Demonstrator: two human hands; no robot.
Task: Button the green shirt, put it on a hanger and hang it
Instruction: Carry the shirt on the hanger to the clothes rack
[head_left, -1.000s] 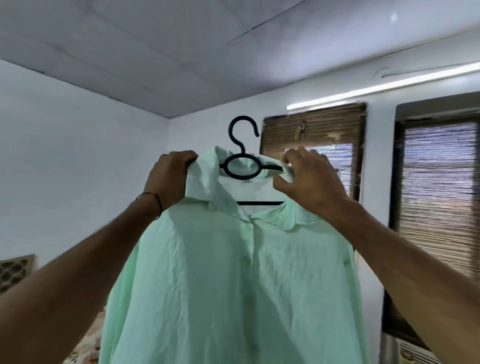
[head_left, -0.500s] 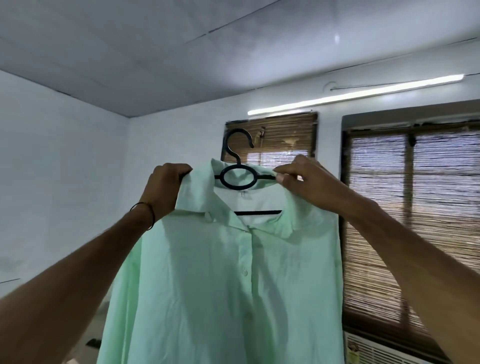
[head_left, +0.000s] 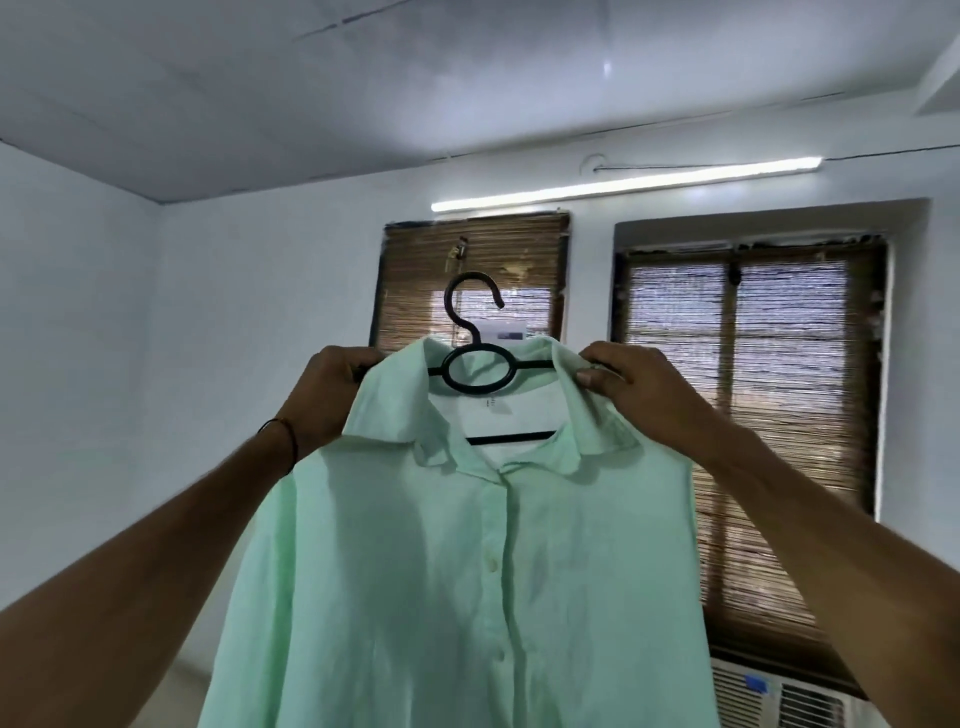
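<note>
Head cam is looking up at the shirt (head_left: 467, 571), which is hanging in mid-air in front of the person, already sitting on the hanger (head_left: 511, 438). The front is looking closed, with buttons (head_left: 492, 564) showing down the middle. The hook is poking up above the collar (head_left: 395, 410) and isn't catching on anything yet. I'm not seeing a rail or peg anywhere in view, just the blinds (head_left: 753, 389) behind.

Left hand (head_left: 327, 395) is curling its fingers round the shoulder end just beside the collar. I can't tell if it's gripping the hanger arm through the cloth or only the cloth. Right hand (head_left: 639, 384) is pinching the collar's other edge between thumb and fingers.

Handling-wise, I'm guessing this thing is feather-light and totally floppy. It's thin fabric, draping and creasing all over, with no stiffness of its own. The hanger is looking like smooth plastic, so the shoulders are probably wanting to slide off if it tips. For the hang itself, I'd be taking the hanger by its neck, right under the hook, and keeping it level rather than pulling on the cloth.
</note>
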